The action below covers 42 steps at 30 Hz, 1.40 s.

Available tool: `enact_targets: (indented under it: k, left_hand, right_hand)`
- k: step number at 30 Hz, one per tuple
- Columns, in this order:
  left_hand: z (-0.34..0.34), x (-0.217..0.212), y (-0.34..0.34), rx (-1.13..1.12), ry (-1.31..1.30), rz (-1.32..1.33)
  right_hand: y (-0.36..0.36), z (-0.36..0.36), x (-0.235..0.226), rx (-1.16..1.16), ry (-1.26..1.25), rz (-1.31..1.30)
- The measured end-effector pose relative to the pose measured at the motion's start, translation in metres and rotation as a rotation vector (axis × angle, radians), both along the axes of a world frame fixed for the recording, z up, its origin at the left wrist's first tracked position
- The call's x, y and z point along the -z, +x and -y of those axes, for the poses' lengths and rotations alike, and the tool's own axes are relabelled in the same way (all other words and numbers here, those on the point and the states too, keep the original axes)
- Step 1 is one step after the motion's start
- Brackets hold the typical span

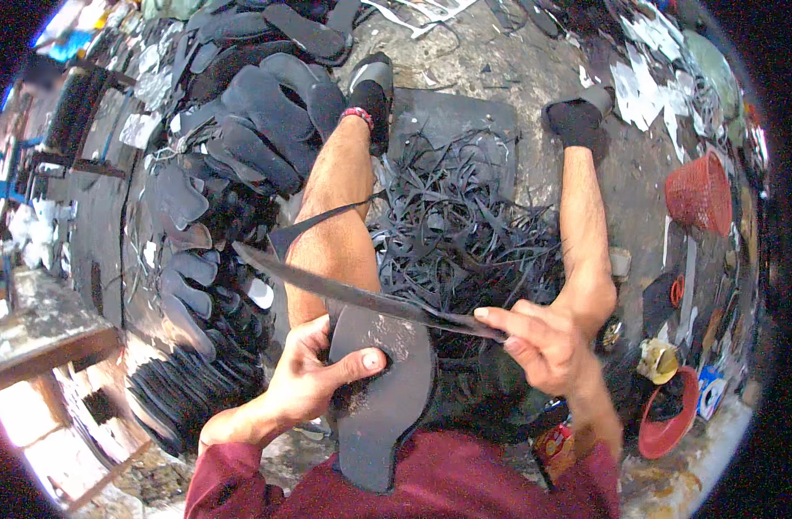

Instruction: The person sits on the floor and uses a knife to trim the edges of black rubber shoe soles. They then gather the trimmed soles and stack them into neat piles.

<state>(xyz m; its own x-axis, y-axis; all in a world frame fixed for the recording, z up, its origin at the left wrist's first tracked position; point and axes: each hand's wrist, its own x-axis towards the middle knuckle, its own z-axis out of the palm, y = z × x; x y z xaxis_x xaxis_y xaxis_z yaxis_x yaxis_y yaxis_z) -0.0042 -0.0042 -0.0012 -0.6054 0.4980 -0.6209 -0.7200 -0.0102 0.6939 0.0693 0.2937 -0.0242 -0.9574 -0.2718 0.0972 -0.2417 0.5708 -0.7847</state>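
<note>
My left hand (314,370) is closed on a dark grey shoe sole (380,432), its thumb lying flat on the sole's face. The sole stands lengthwise in front of my maroon shirt. My right hand (547,348) pinches one end of a long, curved dark strip (361,298) between thumb and fingers. That strip crosses over the sole's upper end and tapers to a point at the left; whether it is a blade or an offcut, I cannot tell. A thinner black offcut (322,221) lies across my left leg.
Tangled black offcuts (465,225) are heaped between my outstretched legs, partly over a dark board (456,117). Many soles (270,104) lie piled at the left, with a stacked row (192,394) nearer. A red basket (699,192) and red bowl (671,415) stand at the right.
</note>
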Motion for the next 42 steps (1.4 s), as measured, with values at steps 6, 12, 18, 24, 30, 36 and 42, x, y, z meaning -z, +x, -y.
enact_targets:
  k: [6, 12, 18, 24, 30, 36, 42]
  left_hand:
    - [-0.005, 0.000, -0.001, 0.165, -0.110, -0.076]
    - [-0.009, 0.012, 0.003, 0.368, -0.126, -0.107]
    - [-0.002, 0.022, 0.005, 0.044, 0.374, -0.212]
    - [-0.123, -0.021, 0.021, -0.545, 0.211, -0.164]
    - [-0.129, 0.012, 0.027, -0.532, 0.203, -0.151]
    - [-0.120, 0.038, 0.043, -0.541, 0.095, -0.205]
    - [-0.092, 0.052, 0.055, -0.418, 0.031, -0.241]
  right_hand:
    - [-0.052, -0.005, -0.023, -0.215, 0.045, 0.134]
    - [-0.079, 0.009, -0.007, -0.395, -0.137, 0.181]
    - [0.006, 0.007, -0.031, 0.179, -0.420, 0.237]
    - [0.063, 0.053, 0.002, 0.582, -0.667, -0.078]
    - [0.147, 0.050, 0.049, 0.668, -0.259, -0.031]
    - [0.172, 0.045, 0.053, 0.656, -0.193, 0.073]
    - [0.101, 0.039, 0.051, 0.558, -0.109, -0.002]
